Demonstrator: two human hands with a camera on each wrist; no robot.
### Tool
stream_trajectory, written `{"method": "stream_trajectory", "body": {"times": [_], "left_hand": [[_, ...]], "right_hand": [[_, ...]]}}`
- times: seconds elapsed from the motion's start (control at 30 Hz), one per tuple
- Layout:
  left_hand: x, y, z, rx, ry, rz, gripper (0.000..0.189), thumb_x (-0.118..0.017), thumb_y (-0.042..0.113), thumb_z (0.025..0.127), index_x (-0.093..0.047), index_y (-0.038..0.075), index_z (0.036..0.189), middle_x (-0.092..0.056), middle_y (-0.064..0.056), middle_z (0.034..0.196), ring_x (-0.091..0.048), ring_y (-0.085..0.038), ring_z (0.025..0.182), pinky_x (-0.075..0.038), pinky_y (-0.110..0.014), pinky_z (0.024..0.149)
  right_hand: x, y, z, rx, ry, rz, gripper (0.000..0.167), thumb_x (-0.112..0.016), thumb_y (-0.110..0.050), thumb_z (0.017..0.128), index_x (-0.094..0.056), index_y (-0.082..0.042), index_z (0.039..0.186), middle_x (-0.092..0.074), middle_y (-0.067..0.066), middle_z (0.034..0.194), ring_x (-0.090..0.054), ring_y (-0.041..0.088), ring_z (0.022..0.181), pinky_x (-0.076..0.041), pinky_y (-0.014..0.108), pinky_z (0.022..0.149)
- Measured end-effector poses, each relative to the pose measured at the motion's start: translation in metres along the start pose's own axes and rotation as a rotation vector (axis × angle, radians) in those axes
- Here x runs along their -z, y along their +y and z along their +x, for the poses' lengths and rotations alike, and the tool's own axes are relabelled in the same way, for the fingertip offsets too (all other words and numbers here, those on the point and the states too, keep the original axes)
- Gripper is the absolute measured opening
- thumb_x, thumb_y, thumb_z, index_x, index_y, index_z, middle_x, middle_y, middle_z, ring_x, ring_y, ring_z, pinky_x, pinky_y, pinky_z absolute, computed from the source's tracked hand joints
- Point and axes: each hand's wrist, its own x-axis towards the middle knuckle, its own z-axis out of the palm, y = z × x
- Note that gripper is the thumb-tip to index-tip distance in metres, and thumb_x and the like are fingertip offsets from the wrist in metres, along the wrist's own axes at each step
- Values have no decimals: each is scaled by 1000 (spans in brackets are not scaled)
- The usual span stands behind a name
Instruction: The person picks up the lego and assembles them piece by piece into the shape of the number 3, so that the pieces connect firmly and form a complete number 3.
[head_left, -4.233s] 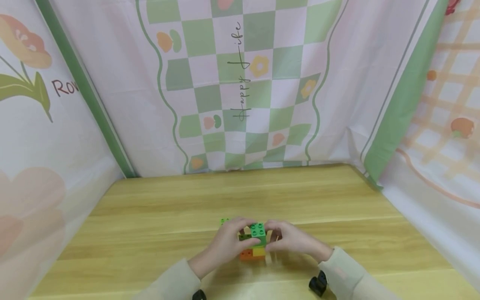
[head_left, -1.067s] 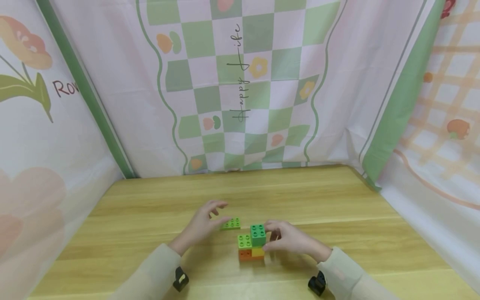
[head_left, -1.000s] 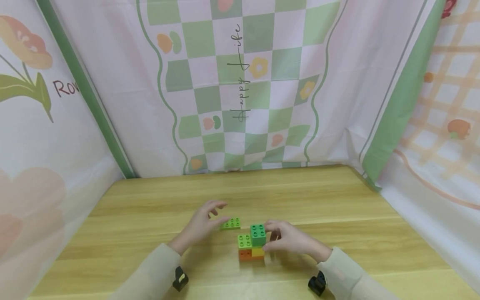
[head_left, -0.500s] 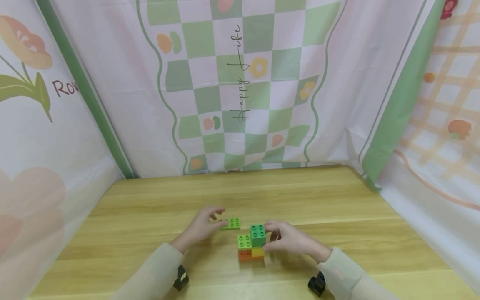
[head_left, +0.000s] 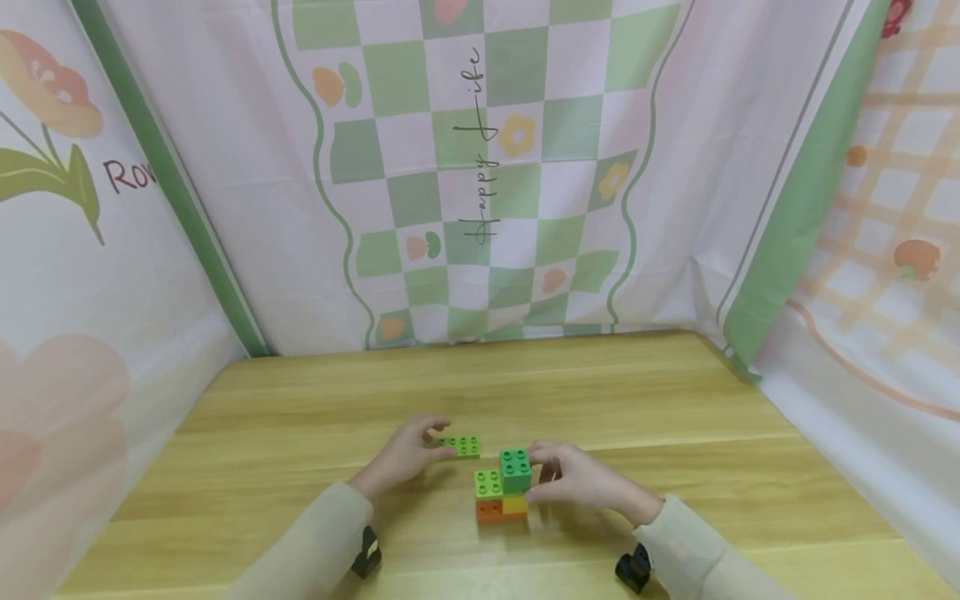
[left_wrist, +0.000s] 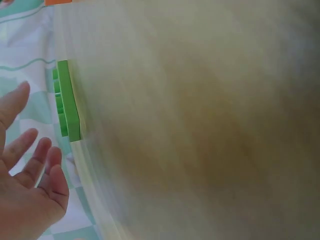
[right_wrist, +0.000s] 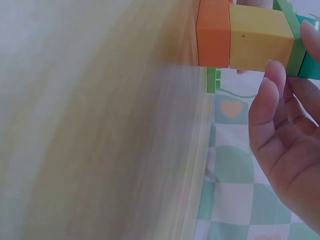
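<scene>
A small stack of toy building bricks stands on the wooden table: orange brick (head_left: pixel 490 512) at the bottom, yellow brick (right_wrist: pixel 260 37) over its right part, then a thin light green plate (head_left: pixel 487 483) and a darker green brick (head_left: pixel 515 471). At the stack's right side, my right hand (head_left: pixel 576 477) has thumb and forefinger at its edge, pinching it around the darker green brick. Farther back lies a flat, studded lime green brick (head_left: pixel 467 448). My left hand (head_left: pixel 407 452) is at its left end, fingers loosely bent and parted; the left wrist view shows a gap between them.
Around the bricks spreads the wood-grain table (head_left: pixel 315 400). A printed cloth (head_left: pixel 517 208) hangs behind it, with more cloth along both sides. Black wrist cameras (head_left: pixel 633 568) sit at both sleeve cuffs.
My left hand has let go of the stack and moved left to the flat lime green brick, lowering slightly over the last second. The right hand and stack have stayed put.
</scene>
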Motion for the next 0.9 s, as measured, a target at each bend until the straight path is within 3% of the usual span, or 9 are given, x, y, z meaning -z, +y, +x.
{"method": "stream_trajectory", "body": {"times": [0.23,0.6,0.77,0.9], "left_hand": [[-4,-4,3,35,4,8,50,-71,20,81,-53,-2,122,-55,-15,117,-55,-27,96,-47,-41,83],[-6,-8,3,151,9,-72,49,-73,15,78,-54,-2,121,-54,-18,119,-52,-32,101,-48,-41,79],[-7,-4,2,151,-4,-70,48,-73,11,78,-55,-1,120,-52,-18,122,-49,-36,108,-44,-46,87],[-10,-3,2,103,-7,-23,45,-72,8,77,-56,-1,118,-54,-18,122,-45,-39,114,-36,-52,94]], "right_hand": [[0,0,1,4,-5,1,27,-68,-21,84,-64,-12,109,-55,2,103,-56,17,76,-49,30,66],[-1,0,1,-2,-2,15,27,-68,-19,84,-64,-12,110,-55,3,104,-55,17,76,-49,29,66],[-1,0,1,-7,3,23,26,-68,-19,84,-64,-13,109,-55,3,105,-55,17,77,-49,30,67],[-1,1,1,-8,6,22,26,-68,-19,83,-64,-13,109,-55,3,105,-56,17,77,-49,29,67]]}}
